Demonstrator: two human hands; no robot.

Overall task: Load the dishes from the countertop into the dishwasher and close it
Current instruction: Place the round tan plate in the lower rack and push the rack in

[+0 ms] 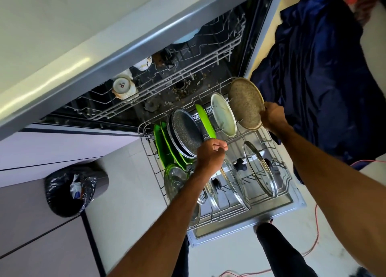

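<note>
The open dishwasher (pixel 260 38) fills the middle of your view. Its lower rack (pixel 146 149) is pulled out toward you over the dropped door (pixel 296 203). The speckled tan plate (pixel 244 103), the dish in hand, sits at the rack's far right corner, upright and tilted, its face turned left. Your right hand (pixel 273 118) clamps its near right rim, so the plate lies up and left of those fingers. Its edge already reaches down among the tines just right of the pale plate (pixel 223 113). I judge the next move is a short push down into that slot, keeping the two plates apart.

Your left hand (pixel 211 153) is nearer you, fingers curled together at the near tip of the upright green plate (pixel 205 120), beside the dark speckled plates (pixel 186 130). Whether it actually pinches anything, I cannot tell. Glass lids (pixel 261 168) stand in the rack's near half.

Around you, the pale countertop (pixel 62 26) runs overhead on the left, a blue cloth (pixel 323 78) lies right, and a lined bin (pixel 77 189) stands left.
</note>
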